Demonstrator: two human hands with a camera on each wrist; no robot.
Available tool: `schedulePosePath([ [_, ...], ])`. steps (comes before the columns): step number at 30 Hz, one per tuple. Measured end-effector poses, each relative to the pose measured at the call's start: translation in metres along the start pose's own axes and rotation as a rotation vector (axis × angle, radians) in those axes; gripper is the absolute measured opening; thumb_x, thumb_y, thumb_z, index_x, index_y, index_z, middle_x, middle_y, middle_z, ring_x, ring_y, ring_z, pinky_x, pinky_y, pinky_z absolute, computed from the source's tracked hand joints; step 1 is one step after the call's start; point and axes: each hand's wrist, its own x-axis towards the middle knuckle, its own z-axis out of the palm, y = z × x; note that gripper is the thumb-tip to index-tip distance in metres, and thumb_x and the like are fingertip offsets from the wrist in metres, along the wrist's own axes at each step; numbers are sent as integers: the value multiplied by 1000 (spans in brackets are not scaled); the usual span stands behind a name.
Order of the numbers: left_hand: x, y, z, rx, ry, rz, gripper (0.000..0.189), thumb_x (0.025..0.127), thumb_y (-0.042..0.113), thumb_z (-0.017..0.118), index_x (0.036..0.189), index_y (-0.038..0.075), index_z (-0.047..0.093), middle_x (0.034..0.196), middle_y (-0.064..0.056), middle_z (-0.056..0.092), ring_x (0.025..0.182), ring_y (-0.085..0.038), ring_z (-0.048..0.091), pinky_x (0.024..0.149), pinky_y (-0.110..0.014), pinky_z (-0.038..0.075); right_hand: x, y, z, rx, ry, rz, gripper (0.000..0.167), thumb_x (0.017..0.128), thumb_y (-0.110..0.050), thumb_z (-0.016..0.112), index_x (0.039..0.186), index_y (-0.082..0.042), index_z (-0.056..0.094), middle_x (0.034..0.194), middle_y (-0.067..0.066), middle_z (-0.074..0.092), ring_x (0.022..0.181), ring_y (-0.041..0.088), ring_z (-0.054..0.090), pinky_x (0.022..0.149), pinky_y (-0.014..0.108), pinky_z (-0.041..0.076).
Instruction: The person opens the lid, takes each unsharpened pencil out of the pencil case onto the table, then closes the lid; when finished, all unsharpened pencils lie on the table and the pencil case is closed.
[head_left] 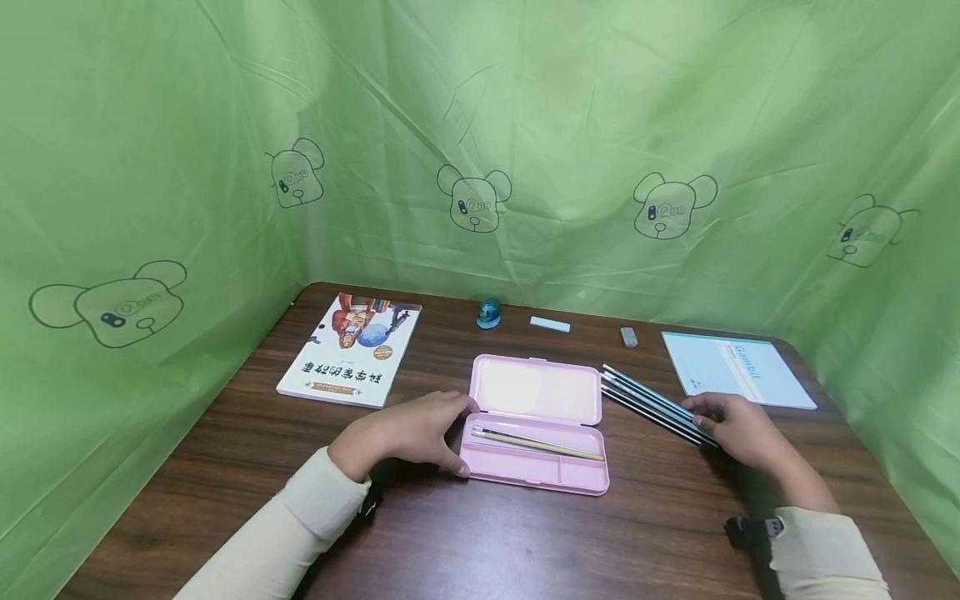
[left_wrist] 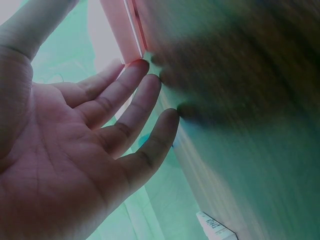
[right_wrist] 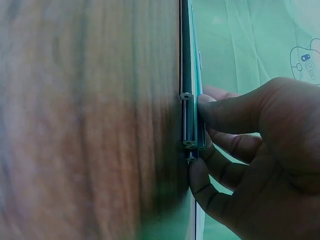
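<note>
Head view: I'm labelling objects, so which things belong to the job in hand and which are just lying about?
Likely in the job: pink case, inside pencils, loose pencils.

Apparently just lying about: book, small blue object, pale strip, grey block, light-blue booklet.

Bright light fills the head view: pale patches high on the curtain (head_left: 555, 83), sheen toward the near edge of the table (head_left: 465, 542). Both wrist views are dimmer (greenish, too), wood grain (right_wrist: 90, 125) blurred, soft shadows beside the left hand (left_wrist: 70, 155).
</note>
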Motion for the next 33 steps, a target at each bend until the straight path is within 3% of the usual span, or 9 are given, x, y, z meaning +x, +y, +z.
schedulePosePath([
  [9,0,1,0,3,4,5,80,82,37,102,146,8,62,143,-8,69,138,-26,62,124,-50,48,0,0,-1,-3,-8,5,17,106,-2,68,119,2,79,115,22,80,108,37,73,90,59,60],
  [16,0,1,0,6,1,-5,81,82,37,102,147,8,62,145,-8,68,140,-27,61,125,-50,48,1,1,-2,1,-10,14,17,106,-3,69,119,1,80,115,21,80,105,31,72,88,51,60],
  [33,-1,2,0,-1,-3,-17,81,83,37,101,148,8,62,147,-9,67,140,-26,60,125,-49,47,-1,-3,-5,3,-1,12,19,106,-2,69,121,2,79,115,22,80,105,32,73,86,48,59],
])
